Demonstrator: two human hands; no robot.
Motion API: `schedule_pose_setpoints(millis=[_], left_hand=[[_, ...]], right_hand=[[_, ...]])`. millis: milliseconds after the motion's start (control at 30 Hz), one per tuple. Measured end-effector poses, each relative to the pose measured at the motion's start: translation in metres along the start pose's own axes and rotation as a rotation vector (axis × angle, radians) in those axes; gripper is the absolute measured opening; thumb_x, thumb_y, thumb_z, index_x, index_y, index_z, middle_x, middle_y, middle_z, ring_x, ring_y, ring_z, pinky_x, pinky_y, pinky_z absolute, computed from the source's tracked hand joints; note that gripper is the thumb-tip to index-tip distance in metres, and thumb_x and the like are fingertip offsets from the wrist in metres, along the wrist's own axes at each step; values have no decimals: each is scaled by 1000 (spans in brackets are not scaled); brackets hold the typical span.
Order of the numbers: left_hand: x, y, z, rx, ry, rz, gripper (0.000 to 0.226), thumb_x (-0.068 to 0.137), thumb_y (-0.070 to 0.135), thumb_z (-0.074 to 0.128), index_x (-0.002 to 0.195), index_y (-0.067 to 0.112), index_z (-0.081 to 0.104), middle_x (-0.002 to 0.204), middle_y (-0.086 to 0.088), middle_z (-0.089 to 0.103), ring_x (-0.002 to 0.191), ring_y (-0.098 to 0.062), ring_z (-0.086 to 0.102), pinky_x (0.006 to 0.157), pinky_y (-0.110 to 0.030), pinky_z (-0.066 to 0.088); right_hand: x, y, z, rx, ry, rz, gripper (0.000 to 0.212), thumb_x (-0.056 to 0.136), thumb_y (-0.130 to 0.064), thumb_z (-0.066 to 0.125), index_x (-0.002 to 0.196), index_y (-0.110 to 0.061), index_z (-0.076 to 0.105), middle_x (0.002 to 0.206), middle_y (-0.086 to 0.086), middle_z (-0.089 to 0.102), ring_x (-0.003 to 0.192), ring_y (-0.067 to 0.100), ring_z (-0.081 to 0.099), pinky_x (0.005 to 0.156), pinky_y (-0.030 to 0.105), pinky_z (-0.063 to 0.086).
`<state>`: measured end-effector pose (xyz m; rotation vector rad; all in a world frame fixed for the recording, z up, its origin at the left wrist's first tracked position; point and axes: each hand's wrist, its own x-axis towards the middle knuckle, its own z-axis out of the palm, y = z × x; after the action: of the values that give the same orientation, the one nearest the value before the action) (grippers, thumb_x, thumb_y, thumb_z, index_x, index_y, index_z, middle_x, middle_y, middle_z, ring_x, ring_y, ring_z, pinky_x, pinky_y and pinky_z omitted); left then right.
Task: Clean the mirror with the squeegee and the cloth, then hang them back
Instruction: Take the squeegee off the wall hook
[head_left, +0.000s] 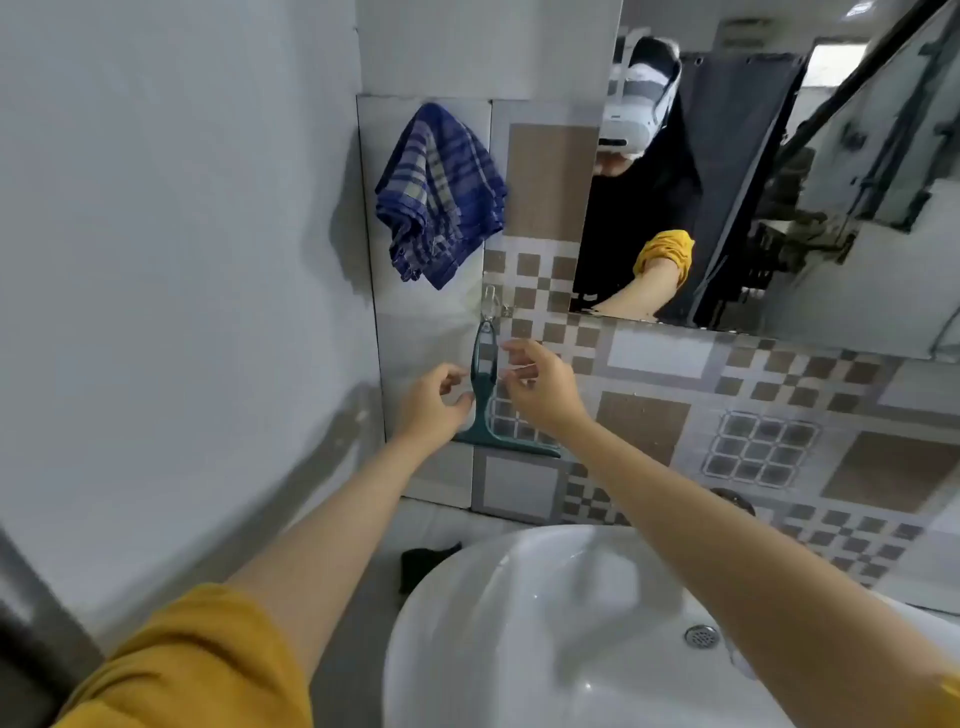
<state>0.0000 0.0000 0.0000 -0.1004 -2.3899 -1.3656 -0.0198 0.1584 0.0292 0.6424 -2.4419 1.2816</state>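
the mirror fills the upper right of the frame, cut off at the top and right edges; it reflects a head-worn device and a yellow sleeve, the rest murky. below it the patterned tile wall runs across to the centre. the white washbasin sits at the bottom centre, its drain at lower right, its rim cut off by the bottom edge.

the blue checked cloth hangs bunched on the wall at upper centre-left, its corner pointing down; what holds it is hidden. just below, the teal squeegee hangs from a small clear hook, long axis vertical, handle up, blade across the bottom.

the left hand and the right hand flank the handle, fingers loosely curled, gripping nothing; whether the left thumb touches the handle is hard to tell. no writing is readable.
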Motion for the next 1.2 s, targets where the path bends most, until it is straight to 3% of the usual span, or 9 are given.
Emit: schedule_pose_setpoints(millis=[233,433,600,767,900,1033,1100,1200], left_hand=[[23,-25,13,-129,9,23,29,82,8,66,107,19,59,107,6,61,104,-14,57,93,-25,45],[27,-34,24,-271,29,19,36,76,0,71,100,22,55,101,1,65,94,-15,64,87,-34,54],[24,-27,20,-273,91,72,36,75,-1,71,96,22,53,92,13,60,88,-12,63,76,-21,54],[17,-14,10,-298,124,136,34,74,1,72,95,20,53,92,10,63,85,-10,64,74,-22,55],[6,3,0,-315,133,203,33,74,1,73,97,19,58,93,10,64,86,-7,64,73,-15,53],[-3,25,-9,-390,28,218,36,76,-3,70,108,12,65,99,5,68,86,-5,66,73,-14,52],[-4,37,-13,-418,-44,228,39,76,-5,68,110,13,65,101,1,69,88,-9,67,77,-18,54],[-5,61,-17,-463,-110,207,41,73,-10,69,104,16,67,96,-1,71,86,-12,69,82,-28,56]], right_hand=[[14,15,23,65,72,56,34,89,-3,62,121,-13,58,107,1,63,96,15,62,84,22,52],[21,21,33,109,158,74,30,84,0,67,110,-14,62,98,4,67,90,17,66,78,33,60],[22,14,33,127,190,76,29,82,-1,71,106,-15,64,90,-1,66,83,15,67,74,31,60],[20,3,20,139,183,11,31,81,-2,72,108,-13,65,89,1,67,79,13,69,72,33,61],[11,-10,4,133,169,-40,32,80,-5,75,109,-15,64,91,5,69,77,13,70,72,30,60],[1,-20,-26,-2,139,-158,36,79,-7,76,112,-11,64,100,5,68,86,15,66,79,30,58],[-3,-25,-44,-164,174,-277,40,75,-12,80,111,-10,65,108,9,61,97,19,58,84,27,49],[-6,-35,-76,-420,224,-484,47,67,-23,85,110,-14,67,122,16,53,115,32,48,95,37,37]])
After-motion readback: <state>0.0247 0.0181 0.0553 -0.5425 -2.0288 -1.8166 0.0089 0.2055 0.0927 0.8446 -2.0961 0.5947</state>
